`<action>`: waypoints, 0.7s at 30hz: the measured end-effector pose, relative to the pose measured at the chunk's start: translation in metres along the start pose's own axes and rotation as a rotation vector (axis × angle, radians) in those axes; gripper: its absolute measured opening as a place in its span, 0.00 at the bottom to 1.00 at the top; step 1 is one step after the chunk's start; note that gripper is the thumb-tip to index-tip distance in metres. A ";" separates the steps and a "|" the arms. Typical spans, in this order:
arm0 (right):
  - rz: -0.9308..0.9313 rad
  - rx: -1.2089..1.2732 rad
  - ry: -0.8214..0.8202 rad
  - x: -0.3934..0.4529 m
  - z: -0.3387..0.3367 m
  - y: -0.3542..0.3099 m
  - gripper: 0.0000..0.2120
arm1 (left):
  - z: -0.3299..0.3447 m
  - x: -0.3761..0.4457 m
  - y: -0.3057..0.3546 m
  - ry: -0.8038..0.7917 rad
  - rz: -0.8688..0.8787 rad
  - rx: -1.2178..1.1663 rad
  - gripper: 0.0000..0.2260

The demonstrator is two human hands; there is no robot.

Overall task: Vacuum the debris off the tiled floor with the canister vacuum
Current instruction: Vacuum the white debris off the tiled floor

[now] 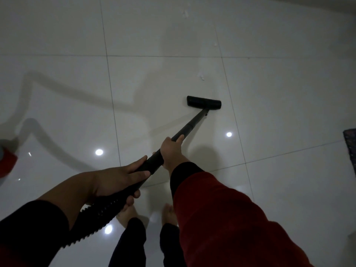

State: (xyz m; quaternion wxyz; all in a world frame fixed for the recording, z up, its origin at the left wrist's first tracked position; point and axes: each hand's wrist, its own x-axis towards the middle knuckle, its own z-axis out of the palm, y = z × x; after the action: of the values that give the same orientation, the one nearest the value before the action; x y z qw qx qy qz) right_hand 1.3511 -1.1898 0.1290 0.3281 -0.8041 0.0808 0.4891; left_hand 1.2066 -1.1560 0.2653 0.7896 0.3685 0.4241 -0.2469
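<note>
A black vacuum wand (192, 126) slants from my hands up to a black floor nozzle (203, 102) lying flat on the glossy white tiled floor (269, 93). My right hand (172, 153) grips the wand higher up. My left hand (119, 180) grips its lower end where the ribbed black hose (96, 214) joins. Small white scraps of debris (201, 76) lie just beyond the nozzle. More white debris (185, 13) lies near the top edge, and a tiny fleck (215, 43) sits between them.
A red and grey canister body (6, 162) shows at the left edge. A dark patterned mat (351, 145) lies at the right edge. My bare feet (169, 212) stand below the hands. Ceiling lights reflect in the tiles.
</note>
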 end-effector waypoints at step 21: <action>0.097 0.041 -0.037 0.068 -0.022 -0.155 0.34 | -0.027 0.063 0.130 0.061 0.062 -0.053 0.30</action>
State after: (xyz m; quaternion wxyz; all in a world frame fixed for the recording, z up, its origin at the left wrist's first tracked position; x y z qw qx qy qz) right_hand 1.4722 -1.0707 0.1479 0.3220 -0.7832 0.1237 0.5173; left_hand 1.3172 -1.0612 0.2505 0.7930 0.3678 0.4426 -0.1999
